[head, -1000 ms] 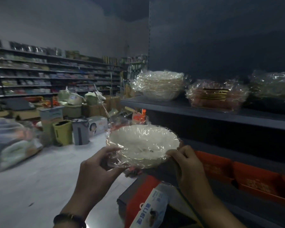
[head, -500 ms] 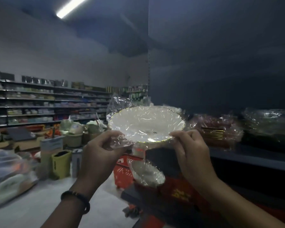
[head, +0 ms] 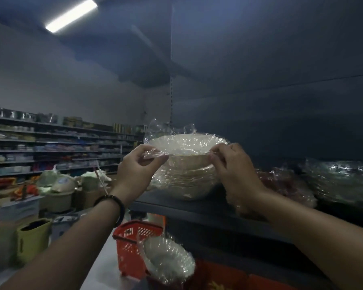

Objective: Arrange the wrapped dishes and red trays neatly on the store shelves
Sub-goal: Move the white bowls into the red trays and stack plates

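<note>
A white dish in clear plastic wrap [head: 187,144] is held at its two rims, by my left hand [head: 137,164] on the left and my right hand [head: 233,164] on the right. It rests on or just above a stack of wrapped white dishes [head: 187,181] that stands on the dark upper shelf [head: 197,208]; I cannot tell whether they touch. Another wrapped dish [head: 168,260] lies lower down near the front. Wrapped red trays [head: 281,183] sit on the shelf to the right, partly hidden by my right arm.
A red shopping basket [head: 132,243] stands on the floor below the shelf. More wrapped goods [head: 344,178] lie at the shelf's far right. Red boxes [head: 222,277] fill the lower shelf. Bins, boxes and a green container [head: 33,237] crowd the aisle floor on the left.
Both hands raised the wrapped dish from chest height up and forward onto the stack on the upper shelf. The view tilted upward.
</note>
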Motion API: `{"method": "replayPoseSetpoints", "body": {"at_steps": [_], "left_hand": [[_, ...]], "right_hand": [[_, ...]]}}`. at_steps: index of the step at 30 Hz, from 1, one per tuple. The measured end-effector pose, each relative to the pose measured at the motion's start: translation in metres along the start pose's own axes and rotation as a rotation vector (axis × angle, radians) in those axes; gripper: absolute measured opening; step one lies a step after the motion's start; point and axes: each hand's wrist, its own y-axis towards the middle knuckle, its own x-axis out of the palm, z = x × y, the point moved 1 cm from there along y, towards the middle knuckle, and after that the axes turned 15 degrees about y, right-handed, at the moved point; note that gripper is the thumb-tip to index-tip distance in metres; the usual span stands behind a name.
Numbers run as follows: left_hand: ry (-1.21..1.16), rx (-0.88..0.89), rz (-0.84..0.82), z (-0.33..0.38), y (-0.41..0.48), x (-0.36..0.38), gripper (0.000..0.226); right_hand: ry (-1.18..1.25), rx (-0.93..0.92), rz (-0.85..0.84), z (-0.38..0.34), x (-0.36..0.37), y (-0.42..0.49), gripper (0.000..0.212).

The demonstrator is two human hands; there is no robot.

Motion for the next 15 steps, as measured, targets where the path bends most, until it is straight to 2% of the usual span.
{"method": "replayPoseSetpoints", "body": {"at_steps": [7,12,15], "left_hand": [[-0.035,-0.047,-0.082,-0.04,0.071,0.047,0.031],[0.059,-0.071,-0.104,-0.082,0.094,0.077,0.048],[0.073,-0.109,-0.113,-0.097,0.098,0.087,0.049]], "right_hand": [[-0.046,0.146,-0.007,0.046,0.031,0.057,0.022],[-0.114,0.24,-0.071,0.073,0.053,0.08,0.029],[-0.156,0.293,-0.131,0.092,0.068,0.083,0.028]]}}
